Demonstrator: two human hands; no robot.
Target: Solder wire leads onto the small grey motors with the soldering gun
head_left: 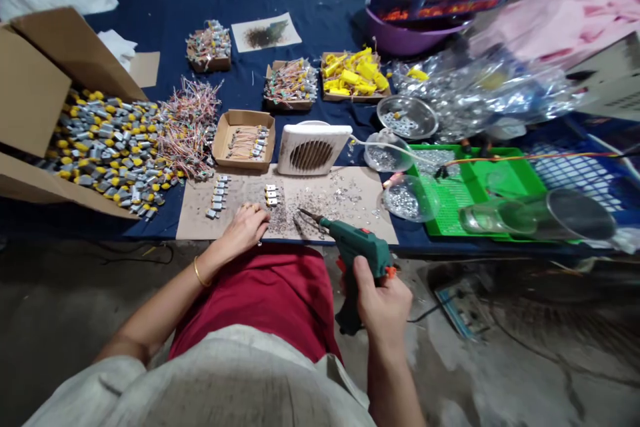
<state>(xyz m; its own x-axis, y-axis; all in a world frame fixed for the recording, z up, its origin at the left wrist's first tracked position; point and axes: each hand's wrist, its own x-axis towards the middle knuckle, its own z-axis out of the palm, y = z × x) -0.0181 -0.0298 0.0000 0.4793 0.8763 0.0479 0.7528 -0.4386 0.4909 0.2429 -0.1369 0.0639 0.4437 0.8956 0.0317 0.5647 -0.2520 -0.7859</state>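
Observation:
My right hand (383,300) is wrapped round the handle of a green soldering gun (361,245), whose thin tip points left over the cardboard sheet (240,203). On the near part of that sheet, my left hand (249,225) rests with its fingers curled together; what they hold, if anything, is hidden. Just beyond its fingertips lies a short row of small motors (271,195). A second row of small motors (219,195) lines up to the left. Dark specks and bits of metal are scattered under the gun's tip.
A white vent fan (315,149) stands behind the sheet. Left of it is a cardboard tray (244,139) of wired motors. A big box (40,80) spills loose motors (107,147). Bowls of metal parts (407,199) and a green basket (450,203) are on the right.

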